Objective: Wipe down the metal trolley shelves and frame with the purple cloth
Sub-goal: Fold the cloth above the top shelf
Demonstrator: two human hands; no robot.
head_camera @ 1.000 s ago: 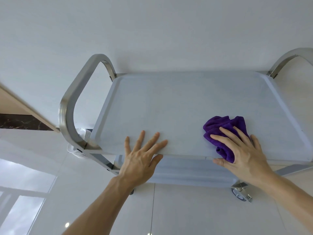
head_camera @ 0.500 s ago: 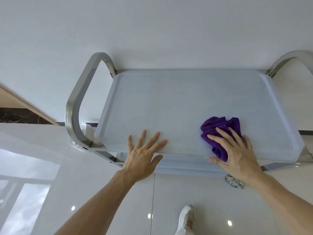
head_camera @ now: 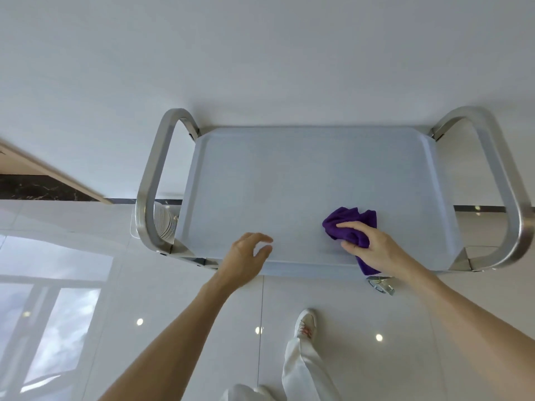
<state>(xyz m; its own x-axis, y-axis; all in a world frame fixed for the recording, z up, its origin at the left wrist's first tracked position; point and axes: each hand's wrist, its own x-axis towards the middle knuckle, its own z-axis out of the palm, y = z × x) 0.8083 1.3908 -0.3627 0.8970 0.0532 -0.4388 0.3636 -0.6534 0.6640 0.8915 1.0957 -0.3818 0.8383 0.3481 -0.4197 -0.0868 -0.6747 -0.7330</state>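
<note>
A: Left hand (head_camera: 246,257)?
B: Fingers loosely curled, holding nothing, above the near edge of the pale grey metal trolley shelf (head_camera: 289,180).
A: Right hand (head_camera: 373,250)?
B: Gripping the crumpled purple cloth (head_camera: 350,224), which lies on the shelf's near-right area.

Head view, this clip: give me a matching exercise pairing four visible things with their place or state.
Things:
1. crumpled purple cloth
2. left hand
3. curved steel trolley handle
4. white sneaker

States:
a. on the tiled floor
b. fingers loosely curled, holding nothing
c. at the shelf's left end
d. gripped by the right hand on the pale top shelf

Pairs: 1-d, 2-b, 3-c, 4-a
</note>
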